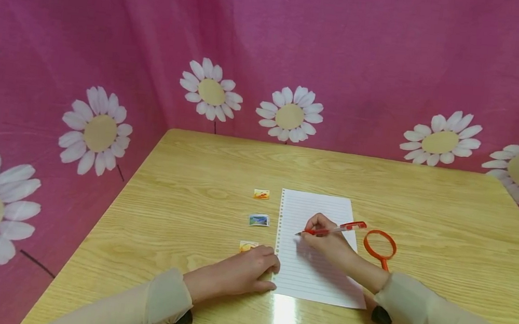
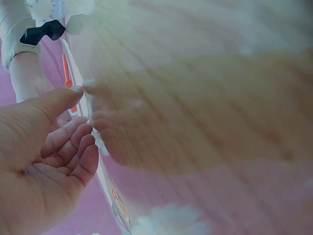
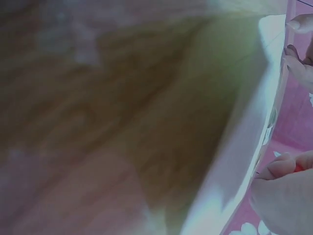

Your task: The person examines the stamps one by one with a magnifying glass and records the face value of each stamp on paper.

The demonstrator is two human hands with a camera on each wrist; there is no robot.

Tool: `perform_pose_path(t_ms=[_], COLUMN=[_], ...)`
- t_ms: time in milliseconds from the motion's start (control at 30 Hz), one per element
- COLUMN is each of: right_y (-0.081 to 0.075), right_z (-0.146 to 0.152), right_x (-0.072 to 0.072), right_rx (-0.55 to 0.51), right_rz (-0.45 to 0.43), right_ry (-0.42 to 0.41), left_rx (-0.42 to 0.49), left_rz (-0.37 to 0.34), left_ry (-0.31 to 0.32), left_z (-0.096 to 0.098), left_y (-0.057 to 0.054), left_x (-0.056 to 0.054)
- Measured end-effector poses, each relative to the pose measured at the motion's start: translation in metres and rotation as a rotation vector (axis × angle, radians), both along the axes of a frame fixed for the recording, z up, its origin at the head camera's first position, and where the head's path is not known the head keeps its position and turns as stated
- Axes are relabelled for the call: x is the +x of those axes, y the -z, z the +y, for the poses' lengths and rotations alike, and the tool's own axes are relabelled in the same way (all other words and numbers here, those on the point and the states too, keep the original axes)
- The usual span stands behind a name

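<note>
A sheet of lined white paper (image 1: 319, 272) with punched holes down its left edge lies on the table. My right hand (image 1: 333, 247) pinches a red pen (image 1: 349, 225) over the sheet, its tip close over the paper near the left side. At the sheet's lower left edge rests my left hand (image 1: 251, 271), its fingers loosely bent, thumb and fingertips down at the paper's margin; the left wrist view shows nothing in the palm. Left of the sheet are a yellow stamp (image 1: 261, 194), a blue-green stamp (image 1: 259, 220) and another yellow stamp (image 1: 248, 245), partly hidden behind the left hand.
An orange-red magnifying glass (image 1: 385, 255) lies right of the sheet, its handle partly covered by the right forearm. The wooden table (image 1: 182, 186) meets a pink cloth (image 1: 346, 45) with daisies at its back and left. Glare marks the table below the sheet.
</note>
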State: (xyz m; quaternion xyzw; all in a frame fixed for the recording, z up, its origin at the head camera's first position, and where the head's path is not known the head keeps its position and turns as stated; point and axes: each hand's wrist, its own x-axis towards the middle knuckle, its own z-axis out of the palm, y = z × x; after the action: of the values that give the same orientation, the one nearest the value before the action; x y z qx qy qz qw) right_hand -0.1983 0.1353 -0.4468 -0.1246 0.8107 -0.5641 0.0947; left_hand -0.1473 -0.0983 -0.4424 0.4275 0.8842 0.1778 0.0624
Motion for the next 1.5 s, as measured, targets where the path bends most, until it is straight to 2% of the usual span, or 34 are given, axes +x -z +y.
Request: perform_pose_path(t_ms=[400, 800, 967, 1267, 1500], right_y=[0.006, 0.006, 0.006, 0.003, 0.006], right_z=[-0.007, -0.011, -0.011, -0.011, -0.011], right_x=[-0.006, -0.007, -0.008, -0.008, -0.01], right_rx=[0.003, 0.043, 0.059, 0.068, 0.084], right_rz=[-0.062, -0.019, -0.001, 0.0, -0.003], right_ry=[0.025, 0.041, 0.014, -0.036, -0.03], left_rx=[-0.03, -0.021, -0.016, -0.019, -0.014], left_rz=[-0.003, 0.029, 0.041, 0.037, 0.018], left_ry=[-0.003, 0.004, 0.005, -0.001, -0.005], left_z=[0.004, 0.003, 0.002, 0.0, 0.0], left_y=[-0.001, -0.002, -0.001, -0.001, 0.0], left_x=[0.001, 0.001, 0.001, 0.0, 0.001])
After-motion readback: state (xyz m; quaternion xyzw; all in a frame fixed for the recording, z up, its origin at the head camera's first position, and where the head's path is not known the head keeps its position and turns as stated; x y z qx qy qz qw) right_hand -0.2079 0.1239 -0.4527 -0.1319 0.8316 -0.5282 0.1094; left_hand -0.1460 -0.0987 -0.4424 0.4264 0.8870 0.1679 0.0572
